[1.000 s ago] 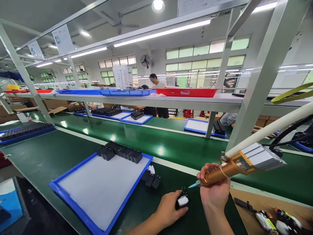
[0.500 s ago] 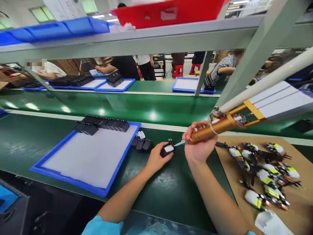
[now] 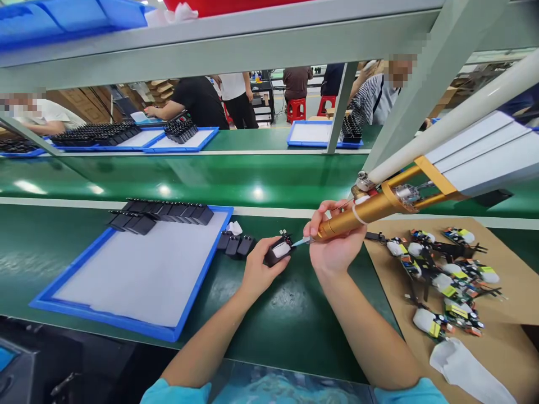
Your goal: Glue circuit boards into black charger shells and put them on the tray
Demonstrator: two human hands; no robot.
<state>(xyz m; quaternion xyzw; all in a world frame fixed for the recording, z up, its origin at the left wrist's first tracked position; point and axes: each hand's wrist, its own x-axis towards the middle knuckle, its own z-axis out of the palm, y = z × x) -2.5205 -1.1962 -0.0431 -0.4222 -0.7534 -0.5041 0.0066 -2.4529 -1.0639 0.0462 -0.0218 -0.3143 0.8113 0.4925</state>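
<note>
My left hand [image 3: 259, 271] is closed around a small black adapter housing [image 3: 278, 252] with a white inside, held just above the green bench. My right hand [image 3: 334, 244] grips a gold-coloured dispensing gun [image 3: 370, 207] whose pale blue nozzle tip touches the housing's open top. A white hose and a grey cartridge run from the gun up to the right. Three black housings [image 3: 234, 244] lie on the bench just left of my left hand.
A blue-rimmed tray [image 3: 126, 322] with a white liner holds a row of black housings [image 3: 162, 212] along its far edge. A brown board [image 3: 509, 292] at the right carries several circuit assemblies [image 3: 442, 269]. Other people work at trays across the green conveyor [image 3: 210, 179].
The view has tilted down from the room to the bench. The nozzle tip has come onto the housing in my left hand; both hands keep their grip.
</note>
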